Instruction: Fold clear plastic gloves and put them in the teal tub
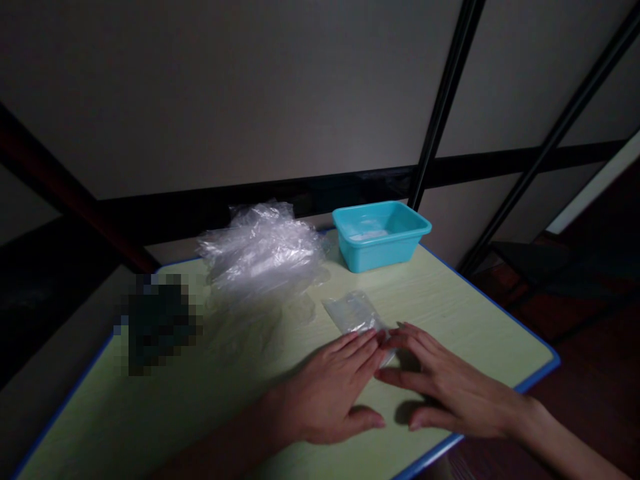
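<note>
A small clear plastic bag (353, 313) lies flat on the pale green table (450, 313). My left hand (333, 390) rests flat just in front of it, fingers stretched and close together, fingertips touching the bag's near end. My right hand (440, 387) lies beside it, fingers extended, its fingertips meeting the left hand's at the same end of the bag. Both hands press down on the bag's near edge and neither is wrapped round anything.
A heap of crumpled clear plastic bags (263, 250) sits at the back middle. A turquoise plastic tub (381, 235) stands at the back right. A blurred dark object (157, 320) is at the left. Black metal bars (443, 100) rise behind the blue-edged table.
</note>
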`<state>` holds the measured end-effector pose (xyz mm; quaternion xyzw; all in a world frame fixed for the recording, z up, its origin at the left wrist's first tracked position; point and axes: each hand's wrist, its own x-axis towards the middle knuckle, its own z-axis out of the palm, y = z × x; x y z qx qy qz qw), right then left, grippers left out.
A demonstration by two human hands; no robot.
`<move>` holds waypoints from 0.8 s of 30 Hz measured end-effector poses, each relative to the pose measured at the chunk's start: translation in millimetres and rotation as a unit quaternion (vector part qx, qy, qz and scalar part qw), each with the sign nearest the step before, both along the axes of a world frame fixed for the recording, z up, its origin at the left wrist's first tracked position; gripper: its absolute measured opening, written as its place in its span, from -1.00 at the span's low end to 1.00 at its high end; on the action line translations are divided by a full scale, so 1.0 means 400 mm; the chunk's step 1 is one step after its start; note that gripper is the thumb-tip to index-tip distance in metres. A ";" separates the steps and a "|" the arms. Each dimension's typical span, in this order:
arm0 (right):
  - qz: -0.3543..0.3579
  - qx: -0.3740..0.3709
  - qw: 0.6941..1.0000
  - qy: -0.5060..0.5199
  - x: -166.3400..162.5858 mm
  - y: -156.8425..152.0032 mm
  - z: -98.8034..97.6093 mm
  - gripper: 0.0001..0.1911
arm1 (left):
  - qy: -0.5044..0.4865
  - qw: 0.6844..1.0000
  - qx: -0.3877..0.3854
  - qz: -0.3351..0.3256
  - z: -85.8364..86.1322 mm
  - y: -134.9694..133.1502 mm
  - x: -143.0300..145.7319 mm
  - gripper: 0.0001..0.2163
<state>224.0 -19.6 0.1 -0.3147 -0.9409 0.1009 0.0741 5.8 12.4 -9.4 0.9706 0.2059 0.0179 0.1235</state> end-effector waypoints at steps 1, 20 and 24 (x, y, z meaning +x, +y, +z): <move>0.006 0.004 1.000 -0.002 0.002 0.002 0.001 -0.42 | -0.003 1.000 0.001 0.001 -0.001 0.000 -0.001 -0.31; -0.086 0.113 0.990 -0.017 0.076 0.005 -0.041 -0.50 | -0.006 1.000 -0.015 0.002 0.005 0.003 -0.005 -0.32; -0.090 0.103 0.991 0.008 0.072 0.006 -0.040 -0.53 | -0.010 1.000 -0.021 0.003 0.004 0.004 -0.007 -0.35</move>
